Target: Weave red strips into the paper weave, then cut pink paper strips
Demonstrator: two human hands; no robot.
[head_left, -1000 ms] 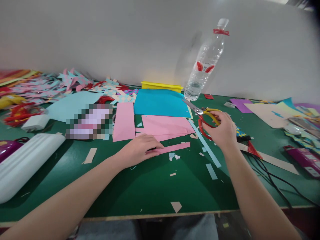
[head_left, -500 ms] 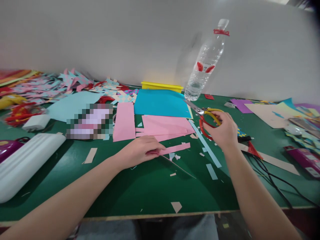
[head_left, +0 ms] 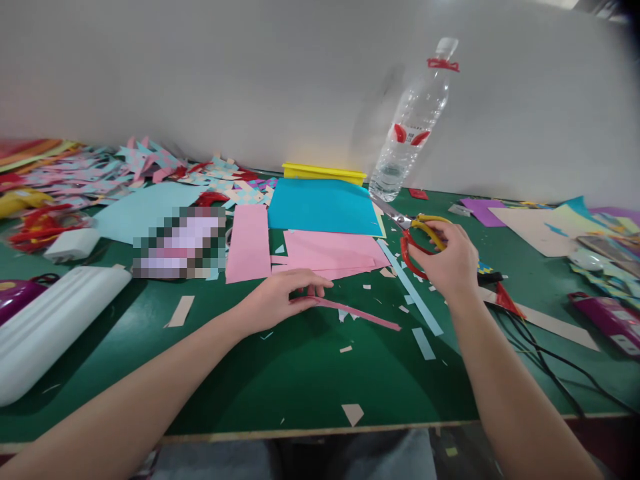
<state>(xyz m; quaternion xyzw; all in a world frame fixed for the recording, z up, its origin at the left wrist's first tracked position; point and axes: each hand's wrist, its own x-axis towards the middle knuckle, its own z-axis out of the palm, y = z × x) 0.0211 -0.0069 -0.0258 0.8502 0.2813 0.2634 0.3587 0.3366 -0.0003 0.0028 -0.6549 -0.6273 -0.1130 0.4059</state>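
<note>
My left hand [head_left: 280, 298] is over the middle of the table, thumb low and fingers curled. A narrow pink paper strip [head_left: 363, 314] runs out to the right from its thumb side. Whether a second strip lies under it, I cannot tell. Farther right, my right hand [head_left: 447, 260] grips scissors [head_left: 407, 227] with yellow and red handles, their blades pointing to the back left over the edge of the blue sheet [head_left: 320, 207]. Pink sheets [head_left: 335, 252] lie just beyond my left hand, beside an upright-lying pink rectangle [head_left: 249, 241]. A light blue strip [head_left: 413, 290] rests between the hands.
A water bottle [head_left: 413, 127] stands by the grey wall. Left are a blurred-out phone [head_left: 180, 243], a white long case [head_left: 65, 330] and piled paper strips [head_left: 90, 173]. Black cables [head_left: 543, 347] and a purple device [head_left: 607, 323] lie right. Paper scraps dot the green table [head_left: 280, 387].
Two pink strips that stood apart at my left hand now show as one, angled down to the right. Its fingers have lifted slightly. My right hand with the scissors has shifted slightly right.
</note>
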